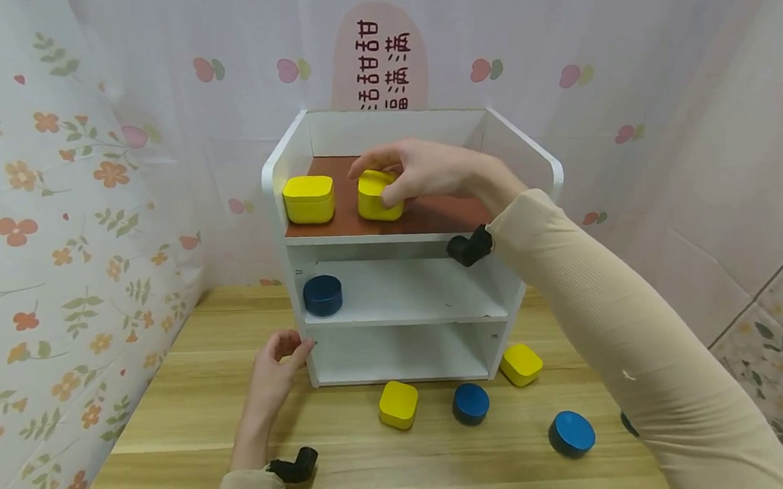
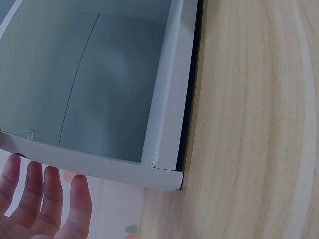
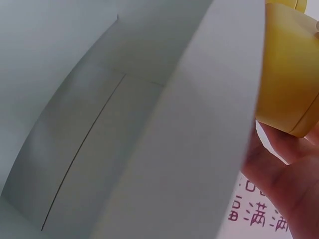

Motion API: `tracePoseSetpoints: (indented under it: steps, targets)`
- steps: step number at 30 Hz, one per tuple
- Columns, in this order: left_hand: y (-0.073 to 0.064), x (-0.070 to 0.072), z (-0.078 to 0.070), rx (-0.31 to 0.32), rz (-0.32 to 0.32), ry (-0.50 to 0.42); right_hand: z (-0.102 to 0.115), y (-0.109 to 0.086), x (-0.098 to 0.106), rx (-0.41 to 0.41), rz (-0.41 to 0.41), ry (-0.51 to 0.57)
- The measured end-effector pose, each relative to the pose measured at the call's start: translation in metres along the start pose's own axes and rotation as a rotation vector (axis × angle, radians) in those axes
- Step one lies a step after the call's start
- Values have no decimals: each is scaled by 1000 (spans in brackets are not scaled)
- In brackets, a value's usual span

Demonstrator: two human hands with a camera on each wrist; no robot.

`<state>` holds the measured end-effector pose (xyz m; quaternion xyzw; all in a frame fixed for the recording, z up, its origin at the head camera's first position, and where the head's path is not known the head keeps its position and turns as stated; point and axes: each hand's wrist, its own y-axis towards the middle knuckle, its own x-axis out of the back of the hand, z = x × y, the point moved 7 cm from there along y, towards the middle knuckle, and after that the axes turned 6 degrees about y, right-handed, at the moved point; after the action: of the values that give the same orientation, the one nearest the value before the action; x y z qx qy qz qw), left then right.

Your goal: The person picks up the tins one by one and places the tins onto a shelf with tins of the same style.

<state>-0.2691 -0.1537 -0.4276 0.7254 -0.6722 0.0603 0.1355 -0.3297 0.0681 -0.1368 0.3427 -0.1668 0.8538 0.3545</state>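
My right hand (image 1: 427, 170) grips a yellow rounded-square box (image 1: 378, 200) on the brown top board of the white shelf (image 1: 403, 313). In the right wrist view the fingers curl around the same yellow box (image 3: 289, 69), partly cut off by the frame. Left of it on the top board stands another yellow lidded box (image 1: 309, 199). My left hand (image 1: 277, 370) is at the shelf's left side panel, fingertips right at its edge. In the left wrist view the left hand's fingers (image 2: 52, 196) reach up to the panel (image 2: 99, 167) without being wrapped round it.
A blue round tin (image 1: 323, 295) sits at the left of the middle shelf. On the wooden table (image 1: 195, 455) in front lie two yellow boxes (image 1: 399, 404) and several blue tins (image 1: 471, 403), one partly hidden by the right sleeve. Patterned curtains (image 1: 234, 134) hang behind and left.
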Motion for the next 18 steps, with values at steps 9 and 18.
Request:
tracePoseSetpoints:
  steps: [9, 18]
  targets:
    - [1, -1, 5, -33, -17, -5, 1, 7, -5, -2, 20, 46]
    - [-4, 2, -8, 3, -5, 0, 1, 8, -7, -11, 29, 58]
